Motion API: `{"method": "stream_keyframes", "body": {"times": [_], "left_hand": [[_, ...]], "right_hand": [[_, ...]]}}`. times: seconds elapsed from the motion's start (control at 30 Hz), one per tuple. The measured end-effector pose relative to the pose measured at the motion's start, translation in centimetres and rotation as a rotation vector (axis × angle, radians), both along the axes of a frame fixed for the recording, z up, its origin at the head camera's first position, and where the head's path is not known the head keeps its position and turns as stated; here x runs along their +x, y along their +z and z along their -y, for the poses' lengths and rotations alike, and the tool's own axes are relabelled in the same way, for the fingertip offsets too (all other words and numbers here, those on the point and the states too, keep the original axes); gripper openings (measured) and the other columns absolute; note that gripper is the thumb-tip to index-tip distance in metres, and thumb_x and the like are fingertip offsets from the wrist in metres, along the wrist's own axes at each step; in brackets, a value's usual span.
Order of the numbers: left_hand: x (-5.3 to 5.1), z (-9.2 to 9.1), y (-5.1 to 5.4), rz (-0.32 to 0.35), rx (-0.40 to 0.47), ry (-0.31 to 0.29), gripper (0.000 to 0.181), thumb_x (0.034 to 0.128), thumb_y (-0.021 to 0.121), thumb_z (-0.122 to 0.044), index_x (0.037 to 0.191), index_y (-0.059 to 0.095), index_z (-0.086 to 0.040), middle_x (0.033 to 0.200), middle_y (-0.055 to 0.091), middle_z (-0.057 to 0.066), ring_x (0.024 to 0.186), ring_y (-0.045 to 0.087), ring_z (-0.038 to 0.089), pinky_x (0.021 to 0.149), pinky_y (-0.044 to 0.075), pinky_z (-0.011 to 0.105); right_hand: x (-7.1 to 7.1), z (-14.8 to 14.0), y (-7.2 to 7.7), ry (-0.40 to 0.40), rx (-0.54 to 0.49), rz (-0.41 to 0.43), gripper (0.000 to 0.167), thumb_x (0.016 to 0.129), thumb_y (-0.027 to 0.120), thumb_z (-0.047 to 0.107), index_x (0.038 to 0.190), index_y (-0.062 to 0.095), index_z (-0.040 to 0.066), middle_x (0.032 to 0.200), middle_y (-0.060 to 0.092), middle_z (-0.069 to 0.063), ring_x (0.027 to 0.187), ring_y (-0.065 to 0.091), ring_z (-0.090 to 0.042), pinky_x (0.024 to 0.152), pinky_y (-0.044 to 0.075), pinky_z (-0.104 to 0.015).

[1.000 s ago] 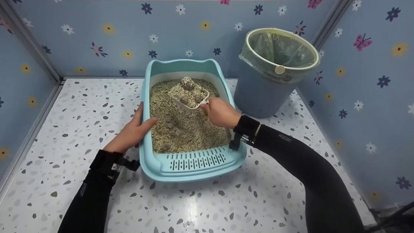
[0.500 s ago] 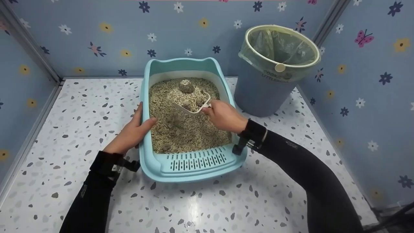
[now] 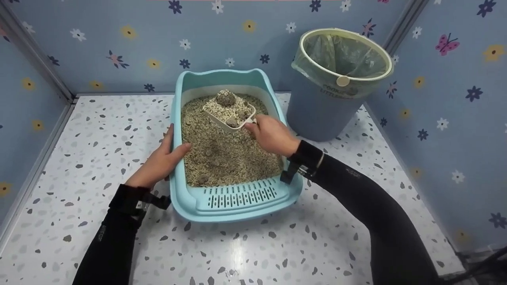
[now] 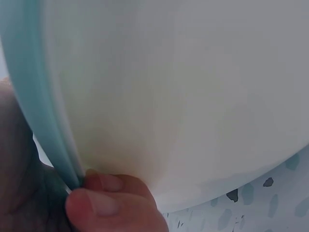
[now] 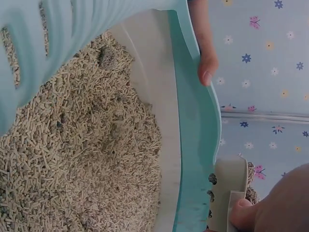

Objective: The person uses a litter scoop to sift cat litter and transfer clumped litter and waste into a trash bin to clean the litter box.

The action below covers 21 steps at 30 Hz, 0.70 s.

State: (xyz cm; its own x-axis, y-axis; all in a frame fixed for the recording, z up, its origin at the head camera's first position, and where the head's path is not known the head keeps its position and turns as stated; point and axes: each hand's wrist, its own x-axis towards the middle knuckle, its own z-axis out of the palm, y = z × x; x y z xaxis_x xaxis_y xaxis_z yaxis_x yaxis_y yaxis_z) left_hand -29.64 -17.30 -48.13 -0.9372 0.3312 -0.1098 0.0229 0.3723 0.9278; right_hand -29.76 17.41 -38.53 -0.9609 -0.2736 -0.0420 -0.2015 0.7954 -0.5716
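A light blue litter box [image 3: 237, 213] stands on the floor, filled with beige pellet litter [image 3: 229, 158]. My left hand [image 3: 160, 164] grips its left rim, the thumb over the top; in the left wrist view its fingers [image 4: 118, 205] curl under the rim's edge. My right hand [image 3: 273, 136] pinches the short handle of a pale litter scoop [image 3: 222, 123] above the far half of the litter. The scoop is heaped with pellets and several grey clumps, the largest clump [image 3: 225, 99] on top. In the right wrist view the scoop [image 5: 229, 176] is partly hidden by the hand.
A blue-grey bin [image 3: 317, 111] with a translucent liner stands at the box's right, close to the back wall. Flower-patterned walls [image 3: 119, 47] enclose the speckled white floor [image 3: 99, 138] on three sides. The box's front edge carries a slotted ledge [image 3: 241, 196].
The scoop dips slightly toward me, then moves back up and away. The largest clump shows more of its dark surface than at first. My left hand holds the same place on the rim.
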Motion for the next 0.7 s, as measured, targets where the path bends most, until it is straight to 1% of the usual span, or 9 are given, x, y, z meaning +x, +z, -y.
{"method": "stream_keyframes", "body": {"times": [0.07, 0.13, 0.27, 0.3, 0.4, 0.47, 0.57, 0.6, 0.7], "left_hand": [[0.0, 0.0, 0.0, -0.003, 0.002, -0.010, 0.099, 0.1128, 0.056, -0.060, 0.176, -0.017, -0.041, 0.184, -0.008, 0.020, 0.159, 0.027, 0.061, 0.126, 0.033, 0.073], [0.0, 0.0, 0.0, -0.011, 0.005, -0.009, 0.099, 0.1127, 0.057, -0.060, 0.176, -0.017, -0.041, 0.184, -0.007, 0.021, 0.158, 0.027, 0.062, 0.126, 0.032, 0.074], [0.1, 0.0, 0.2, -0.013, -0.002, -0.001, 0.099, 0.1124, 0.057, -0.061, 0.176, -0.017, -0.041, 0.185, -0.007, 0.021, 0.159, 0.025, 0.062, 0.126, 0.031, 0.075], [0.1, 0.0, 0.3, -0.008, 0.000, -0.004, 0.099, 0.1125, 0.057, -0.061, 0.176, -0.017, -0.041, 0.185, -0.008, 0.020, 0.159, 0.025, 0.062, 0.126, 0.032, 0.075], [0.0, 0.0, 0.5, -0.013, 0.008, -0.028, 0.099, 0.1133, 0.056, -0.059, 0.175, -0.019, -0.041, 0.185, -0.011, 0.017, 0.162, 0.020, 0.059, 0.129, 0.027, 0.073], [0.0, 0.1, 0.6, -0.019, 0.013, -0.034, 0.099, 0.1135, 0.056, -0.059, 0.175, -0.019, -0.042, 0.185, -0.011, 0.016, 0.161, 0.022, 0.060, 0.128, 0.029, 0.073], [-0.1, 0.2, 0.7, -0.020, 0.016, -0.027, 0.098, 0.1135, 0.056, -0.058, 0.175, -0.018, -0.044, 0.185, -0.010, 0.016, 0.158, 0.030, 0.061, 0.123, 0.037, 0.074], [-0.1, 0.1, 0.7, -0.021, 0.019, -0.027, 0.097, 0.1135, 0.056, -0.058, 0.175, -0.018, -0.045, 0.185, -0.010, 0.016, 0.156, 0.032, 0.061, 0.121, 0.039, 0.074], [0.1, -0.1, 0.3, -0.016, 0.015, -0.025, 0.097, 0.1136, 0.057, -0.057, 0.175, -0.017, -0.046, 0.185, -0.008, 0.017, 0.156, 0.033, 0.061, 0.122, 0.038, 0.074]], "right_hand": [[0.2, -0.2, 0.2, -0.015, 0.019, 0.001, 0.032, 0.120, 0.051, 0.039, 0.103, 0.061, 0.013, 0.087, 0.054, 0.000, 0.072, 0.050, -0.018, 0.066, 0.048, -0.037], [0.3, -0.3, 0.3, -0.019, 0.026, -0.001, 0.032, 0.120, 0.051, 0.039, 0.104, 0.062, 0.013, 0.087, 0.054, -0.001, 0.072, 0.050, -0.019, 0.067, 0.048, -0.037], [0.4, -0.3, 0.4, 0.015, -0.004, -0.030, 0.033, 0.120, 0.051, 0.041, 0.102, 0.058, 0.014, 0.086, 0.051, 0.000, 0.071, 0.047, -0.018, 0.065, 0.045, -0.037], [0.5, -0.4, 0.4, 0.021, -0.006, -0.035, 0.033, 0.120, 0.051, 0.040, 0.101, 0.058, 0.014, 0.086, 0.051, 0.000, 0.071, 0.047, -0.018, 0.065, 0.045, -0.037], [0.9, -0.9, 0.2, 0.022, 0.014, -0.042, 0.033, 0.120, 0.052, 0.039, 0.100, 0.059, 0.015, 0.084, 0.050, -0.001, 0.070, 0.048, -0.018, 0.065, 0.044, -0.038], [1.0, -0.8, 0.1, 0.014, 0.016, -0.033, 0.032, 0.120, 0.053, 0.039, 0.099, 0.059, 0.015, 0.085, 0.050, 0.000, 0.070, 0.048, -0.018, 0.065, 0.045, -0.038], [1.0, -0.6, -0.1, 0.014, -0.001, -0.026, 0.033, 0.120, 0.053, 0.041, 0.099, 0.058, 0.016, 0.085, 0.050, 0.001, 0.071, 0.049, -0.018, 0.064, 0.046, -0.038], [1.1, -0.7, -0.2, 0.018, -0.009, -0.037, 0.032, 0.119, 0.053, 0.041, 0.100, 0.058, 0.016, 0.085, 0.050, 0.001, 0.071, 0.048, -0.018, 0.065, 0.046, -0.038], [2.0, -1.2, -0.7, 0.025, -0.004, -0.027, 0.033, 0.120, 0.053, 0.040, 0.098, 0.057, 0.015, 0.083, 0.048, 0.000, 0.070, 0.047, -0.018, 0.064, 0.046, -0.038]]}}
